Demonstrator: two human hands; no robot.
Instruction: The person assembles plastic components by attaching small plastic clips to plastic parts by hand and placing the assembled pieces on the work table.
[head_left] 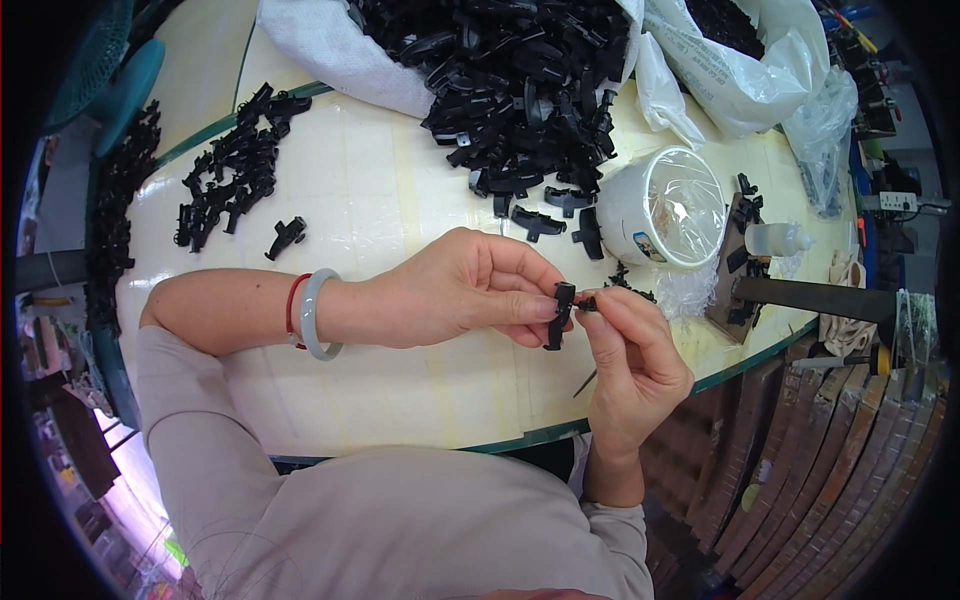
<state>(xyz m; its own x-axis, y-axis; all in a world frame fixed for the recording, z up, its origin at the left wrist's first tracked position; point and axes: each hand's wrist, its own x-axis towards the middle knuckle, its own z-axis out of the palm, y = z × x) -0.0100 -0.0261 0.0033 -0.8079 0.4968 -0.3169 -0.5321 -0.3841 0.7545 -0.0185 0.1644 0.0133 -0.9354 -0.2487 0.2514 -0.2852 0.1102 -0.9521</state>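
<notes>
Over the middle of the table, my left hand (480, 285) pinches a black plastic part (560, 318) between thumb and fingers; the part stands roughly upright. Close against its right side, my right hand (635, 360) grips a small black piece (588, 304) with thumb and forefinger. Whether the two pieces touch is too small to tell. A thin dark rod (585, 382) shows beside my right palm; its other end is hidden. Beyond my hands lie several loose black plastic parts (537, 224), at the edge of a large heap (520, 90) spilling from a white sack (330, 50).
A white bucket (625, 215) with clear film stands right of the heap. Further right are a small bottle (778, 239) and a metal arm on a plate (815, 296). Black assemblies (235, 170) lie at far left, one apart (287, 237). A white plastic bag (745, 90) sits back right.
</notes>
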